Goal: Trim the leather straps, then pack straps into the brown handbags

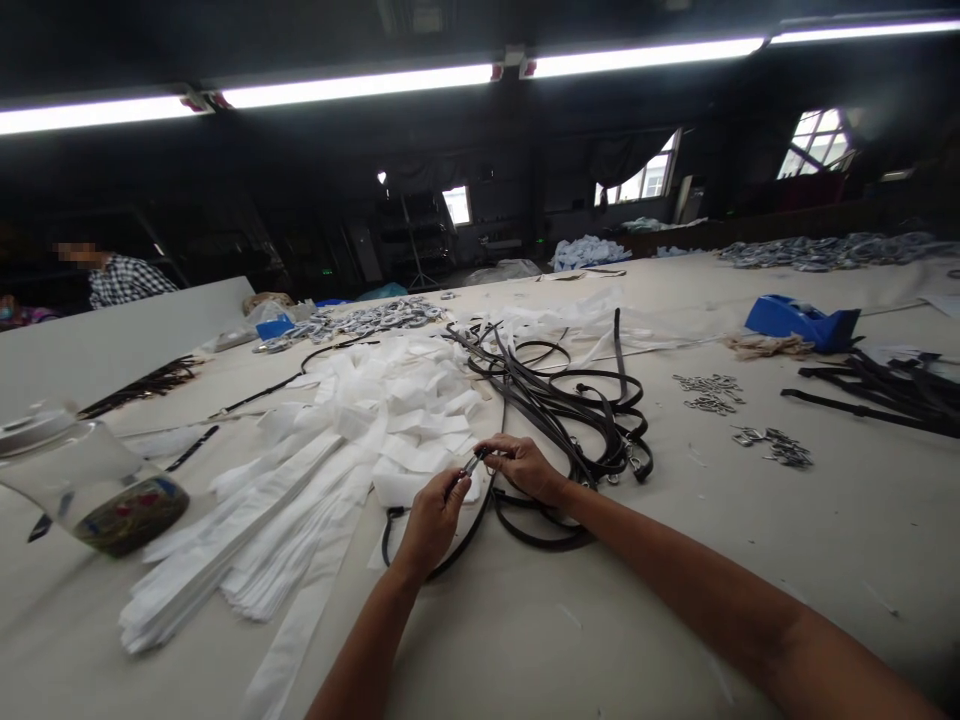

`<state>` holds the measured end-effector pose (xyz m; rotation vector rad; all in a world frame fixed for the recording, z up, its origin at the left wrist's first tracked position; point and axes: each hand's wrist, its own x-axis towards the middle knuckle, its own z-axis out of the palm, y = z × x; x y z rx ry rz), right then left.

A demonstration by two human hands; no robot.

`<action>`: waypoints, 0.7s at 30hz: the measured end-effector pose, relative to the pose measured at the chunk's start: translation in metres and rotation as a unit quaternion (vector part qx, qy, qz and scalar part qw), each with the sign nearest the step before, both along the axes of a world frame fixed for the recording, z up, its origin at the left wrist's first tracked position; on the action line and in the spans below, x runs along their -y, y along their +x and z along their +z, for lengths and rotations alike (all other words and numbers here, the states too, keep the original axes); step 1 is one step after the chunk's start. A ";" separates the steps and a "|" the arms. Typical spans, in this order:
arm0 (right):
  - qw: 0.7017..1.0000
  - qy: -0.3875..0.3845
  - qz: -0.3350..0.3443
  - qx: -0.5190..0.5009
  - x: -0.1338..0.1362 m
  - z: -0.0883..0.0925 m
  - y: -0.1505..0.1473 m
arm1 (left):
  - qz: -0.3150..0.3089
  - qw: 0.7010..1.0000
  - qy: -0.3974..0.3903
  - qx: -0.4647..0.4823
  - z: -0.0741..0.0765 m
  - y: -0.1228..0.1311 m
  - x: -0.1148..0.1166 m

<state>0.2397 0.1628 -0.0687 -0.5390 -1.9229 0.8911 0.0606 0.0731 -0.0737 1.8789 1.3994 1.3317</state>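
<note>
Two hands pinch a small dark-and-silver piece point(472, 463) at the centre of the dial, twelve pointing away from the wearer
The left hand point(433, 515) squeezes the piece between thumb and fingers from its seven o'clock side, while the right hand point(523, 467) pinches it from about two o'clock, fingertips close together; its exact form is too small to tell. A tangle of black straps point(525, 385) spreads from twelve to two o'clock, and a heap of white strips point(397, 395) lies at eleven, near the left hand. Two clusters of metal clips lie well apart from the hands, the farther cluster point(709, 392) past two o'clock and the nearer cluster point(780, 449) at three. A blue tape dispenser point(799, 322) stands at two, a clear container point(112, 490) at nine
</note>
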 end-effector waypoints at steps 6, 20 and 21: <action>1.000 0.024 0.001 0.006 0.001 0.000 0.000 | -0.034 0.993 -0.078 0.087 -0.003 -0.003 -0.002; 0.998 -0.005 0.056 0.009 0.007 -0.002 -0.005 | -0.044 0.996 -0.035 0.069 0.001 -0.002 -0.001; 0.997 -0.021 0.068 0.009 0.009 -0.003 -0.006 | -0.058 0.996 -0.030 0.068 0.002 -0.002 0.000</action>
